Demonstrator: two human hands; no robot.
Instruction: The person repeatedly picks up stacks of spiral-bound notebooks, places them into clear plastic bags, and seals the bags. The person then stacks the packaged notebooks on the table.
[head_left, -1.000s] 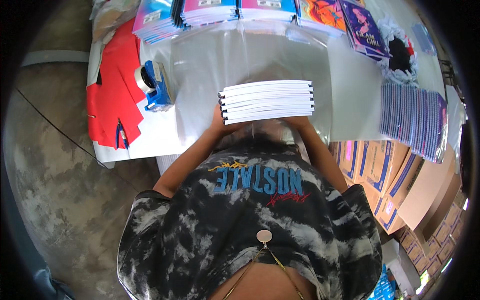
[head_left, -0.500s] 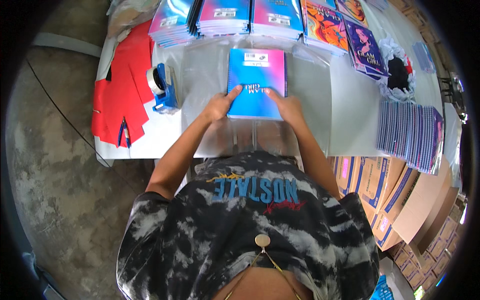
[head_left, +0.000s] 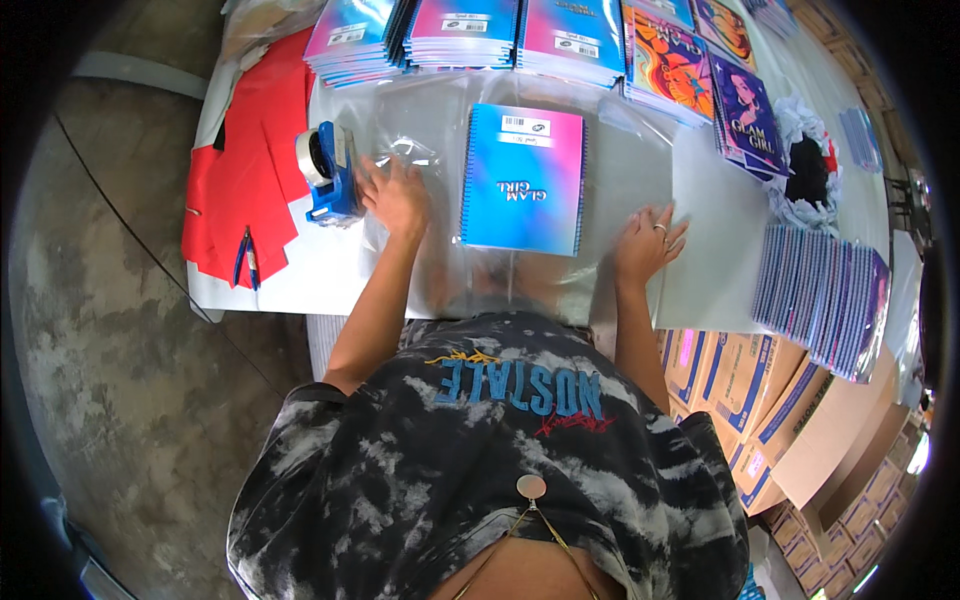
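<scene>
A blue and pink spiral notebook (head_left: 522,215) lies flat on a clear plastic sheet (head_left: 450,265) in front of me. My left hand (head_left: 398,198) rests on the left part of the sheet, fingers spread, close beside a blue tape dispenser (head_left: 335,180). Over to the right, my right hand (head_left: 646,245) is open near the sheet's right edge, with a ring on one finger. Neither hand touches the notebook, and both look to hold nothing. Whether the left fingers pinch a fold of the plastic is hard to see.
Stacks of similar notebooks (head_left: 462,35) line the far side. Orange notebooks (head_left: 672,70) and a purple one (head_left: 748,110) lie at the far right. A long row of notebooks (head_left: 820,295) stands at the right edge. Red sheets (head_left: 245,180) with pens (head_left: 246,262) lie left; cartons (head_left: 735,380) stand below.
Both hands have let go of the notebook and moved apart, the left toward the tape dispenser, the right outward to the right. The notebook now lies on the plastic sheet.
</scene>
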